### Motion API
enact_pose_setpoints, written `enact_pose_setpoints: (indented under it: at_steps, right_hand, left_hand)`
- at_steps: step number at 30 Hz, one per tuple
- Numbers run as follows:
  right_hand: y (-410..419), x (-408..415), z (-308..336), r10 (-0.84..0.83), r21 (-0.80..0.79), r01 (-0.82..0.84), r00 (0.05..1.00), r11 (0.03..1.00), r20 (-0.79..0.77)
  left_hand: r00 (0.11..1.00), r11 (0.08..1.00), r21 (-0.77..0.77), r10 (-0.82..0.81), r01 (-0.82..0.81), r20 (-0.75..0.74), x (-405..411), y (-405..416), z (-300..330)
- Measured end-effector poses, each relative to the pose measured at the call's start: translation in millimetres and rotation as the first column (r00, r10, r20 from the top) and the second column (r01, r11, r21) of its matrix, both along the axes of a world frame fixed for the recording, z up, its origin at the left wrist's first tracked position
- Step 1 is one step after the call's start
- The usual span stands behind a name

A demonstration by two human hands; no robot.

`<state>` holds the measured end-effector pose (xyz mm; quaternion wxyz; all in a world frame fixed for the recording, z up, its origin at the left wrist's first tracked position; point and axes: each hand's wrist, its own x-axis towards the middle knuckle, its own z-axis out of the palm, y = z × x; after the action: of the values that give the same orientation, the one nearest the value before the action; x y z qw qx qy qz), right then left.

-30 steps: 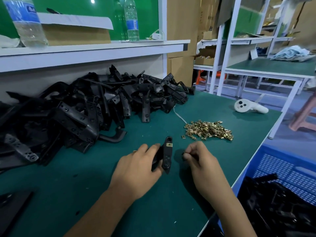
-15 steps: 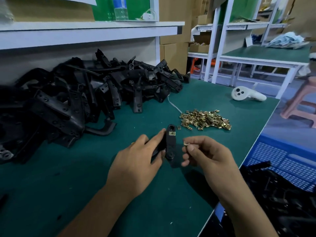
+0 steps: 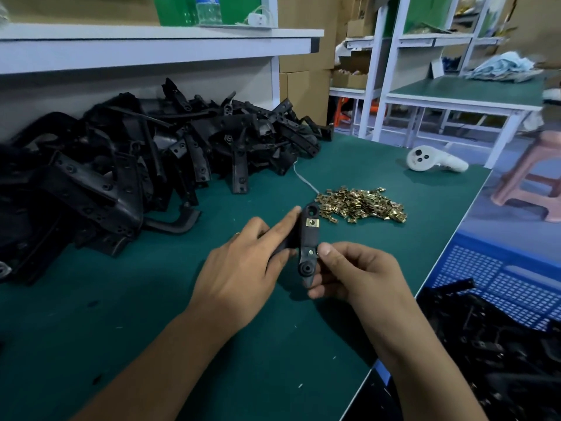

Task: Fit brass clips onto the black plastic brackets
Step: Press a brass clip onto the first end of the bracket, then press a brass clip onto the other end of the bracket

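Note:
A black plastic bracket (image 3: pixel 308 238) stands upright above the green mat, gripped from the left by my left hand (image 3: pixel 243 271). One brass clip (image 3: pixel 312 222) sits on its upper part. My right hand (image 3: pixel 355 273) holds the bracket's lower end, and its thumb presses a second brass clip (image 3: pixel 312 252) against the bracket's right edge. Loose brass clips (image 3: pixel 362 203) lie in a heap just beyond the bracket. A big pile of black brackets (image 3: pixel 145 165) fills the left and back of the table.
A white hand controller (image 3: pixel 434 161) lies at the far right of the green table (image 3: pixel 151 329). A thin white cable (image 3: pixel 303 177) runs from the bracket pile to the clips. A blue crate (image 3: pixel 498 278) holding black brackets stands below the table's right edge. A pink stool (image 3: pixel 534 177) stands beyond.
My right hand came up to the bracket with a clip pinched in its fingers and now presses it on the lower part. My left hand kept hold of the bracket.

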<state>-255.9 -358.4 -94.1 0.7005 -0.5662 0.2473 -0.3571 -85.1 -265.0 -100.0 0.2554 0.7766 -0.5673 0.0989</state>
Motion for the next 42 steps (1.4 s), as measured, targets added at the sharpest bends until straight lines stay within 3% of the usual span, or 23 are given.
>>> enact_pose_setpoints:
  at_steps: [4, 19, 30, 34, 37, 39, 42]
  right_hand:
    - [0, -3, 2, -0.004, 0.059, 0.001, 0.999, 0.998, 0.049]
    - [5, 2, 1, -0.026, -0.005, 0.026, 1.0, 1.0, 0.009]
    - [16, 19, -11, -0.196, -0.228, 0.161, 0.97, 0.96, -0.143]
    - [8, 16, -5, -0.144, -0.069, 0.145, 0.989, 0.987, 0.024]
    - [-2, 10, -4, -0.291, 0.166, 0.258, 0.931, 0.952, 0.22]
    - [-9, 3, 0, -0.384, 0.418, 0.204, 0.828, 0.885, 0.409]
    - [-16, -9, 3, -0.467, 0.632, -0.104, 0.585, 0.768, 0.664]
  left_hand:
    - [1.0, 1.0, 0.002, -0.001, 0.001, -0.013, 0, 0, 0]
    - [0.999, 0.999, 0.017, 0.049, -0.049, 0.012, -2, 0, 0]
    - [0.982, 0.986, 0.036, 0.161, -0.165, 0.096, -11, 0, 0]
    - [0.996, 0.996, -0.048, 0.078, -0.075, 0.052, -15, -6, 3]
    - [0.993, 0.96, -0.271, 0.042, -0.071, -0.111, -11, -2, 3]
    - [0.951, 0.89, -0.417, 0.056, -0.185, -0.303, -3, 3, 1]
    - [0.875, 0.853, -0.405, 0.115, -0.33, -0.471, 3, 2, 3]
